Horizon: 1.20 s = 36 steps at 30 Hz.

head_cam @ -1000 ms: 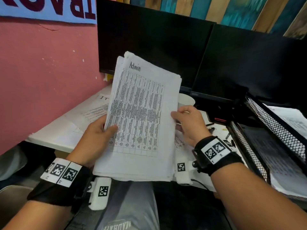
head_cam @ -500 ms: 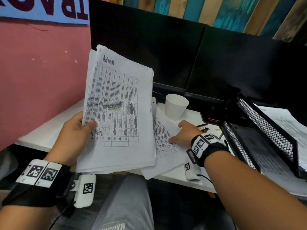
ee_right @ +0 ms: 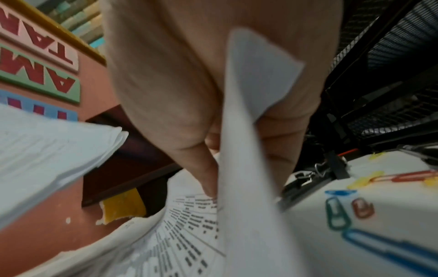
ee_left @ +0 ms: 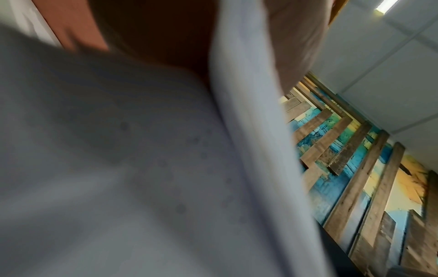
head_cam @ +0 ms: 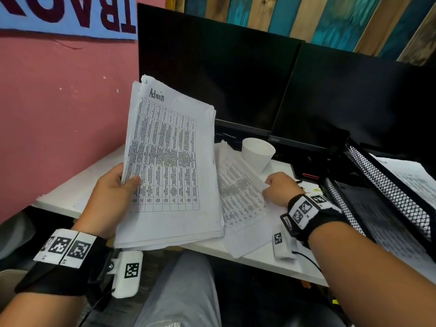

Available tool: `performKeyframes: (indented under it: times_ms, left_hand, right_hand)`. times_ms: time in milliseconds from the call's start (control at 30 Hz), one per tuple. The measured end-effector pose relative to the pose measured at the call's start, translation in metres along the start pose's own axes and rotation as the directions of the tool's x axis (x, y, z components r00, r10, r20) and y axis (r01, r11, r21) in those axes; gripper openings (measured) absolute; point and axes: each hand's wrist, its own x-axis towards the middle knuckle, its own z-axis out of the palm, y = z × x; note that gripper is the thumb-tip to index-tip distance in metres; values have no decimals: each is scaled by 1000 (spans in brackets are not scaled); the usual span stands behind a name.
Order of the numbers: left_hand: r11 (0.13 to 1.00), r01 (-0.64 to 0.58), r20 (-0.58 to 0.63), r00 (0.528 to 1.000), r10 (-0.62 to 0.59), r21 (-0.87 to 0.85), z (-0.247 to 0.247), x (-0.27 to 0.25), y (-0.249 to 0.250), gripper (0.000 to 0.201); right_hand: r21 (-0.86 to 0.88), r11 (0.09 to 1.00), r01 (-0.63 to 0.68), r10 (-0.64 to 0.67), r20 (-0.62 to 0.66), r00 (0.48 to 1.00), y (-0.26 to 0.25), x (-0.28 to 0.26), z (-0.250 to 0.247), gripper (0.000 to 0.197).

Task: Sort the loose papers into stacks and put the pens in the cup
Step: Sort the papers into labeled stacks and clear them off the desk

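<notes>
My left hand [head_cam: 118,185] holds a thick stack of printed papers [head_cam: 169,166] headed "Admin" upright above the desk's left half, thumb on the front sheet; the left wrist view shows only the stack's blurred underside [ee_left: 142,168]. On the desk lie loose printed sheets [head_cam: 238,197]. My right hand [head_cam: 278,188] pinches the right edge of one of these sheets, which bends up between thumb and fingers [ee_right: 239,168]. A white paper cup [head_cam: 257,154] stands empty behind the loose sheets. No pen shows clearly.
Two dark monitors [head_cam: 224,74] line the back of the white desk [head_cam: 77,197]. A black mesh paper tray [head_cam: 389,197] holding sheets fills the right side. Coloured paper clips [ee_right: 336,219] and a binder clip [ee_right: 308,178] lie by my right hand. A pink wall [head_cam: 59,114] bounds the left.
My right hand let go of the Admin stack, dropped to the desk and took hold of a loose sheet's edge. My left hand carried the stack leftwards on its own.
</notes>
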Motion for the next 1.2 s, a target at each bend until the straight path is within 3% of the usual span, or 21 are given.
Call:
performKeyframes:
  times_ms: [100,200,300,367,533,667,833,867,933,967,1033,1133,1200]
  left_hand:
    - [1000,19,-15,1000,-19,2,-1,1,-2,33]
    - [999,43,-28,999,-43,2,2,-2,-1,33]
    - [999,50,-35,998,-50,4,7,-6,2,34]
    - [999,48,-27,998,-48,11,12,-9,5,34]
    - [999,39,29,999,-38,-18,26,-21,15,35]
    - [994,45,66,997,-39,-103,39,-33,28,36]
    - [975,50,42,998,-42,-214,53,-49,39,34]
    - [979,37,19,999,-34,-202,53,-50,37,31]
    - [998,-26,46,999,29,-63,50,-50,35,46]
    - [998,-60,100,993,62,-20,49,-49,34,49]
    - [993,-111,190,976,102,37,47,-44,33,34]
    - [973,-194,182,969,170,127,42,-37,31,41]
    - [962,-223,167,966,197,156,39,-36,33,39]
  right_hand:
    - [215,977,-1,26,-112,993,22,-12,-25,14]
    - [452,892,3,98,-200,975,46,-25,-50,20]
    - [731,682,0,172,-160,972,63,-31,-71,19]
    - [830,558,5,153,-109,982,71,-35,-79,19]
    - [898,435,58,22,-76,997,48,-50,-63,19]
    - [904,423,60,-44,-46,998,10,-64,-25,19]
    - [934,354,-37,-14,45,999,-21,-75,26,24]
    - [939,342,-45,-24,57,998,-25,-76,32,25]
    - [933,359,-22,-60,47,997,-29,-78,37,31]
    - [923,386,4,-91,34,995,-29,-80,37,33]
    - [881,465,87,-142,-23,990,-31,-82,32,36]
    - [772,574,274,-170,-215,962,-35,-85,19,39]
    - [728,582,363,-181,-319,930,-39,-83,15,40]
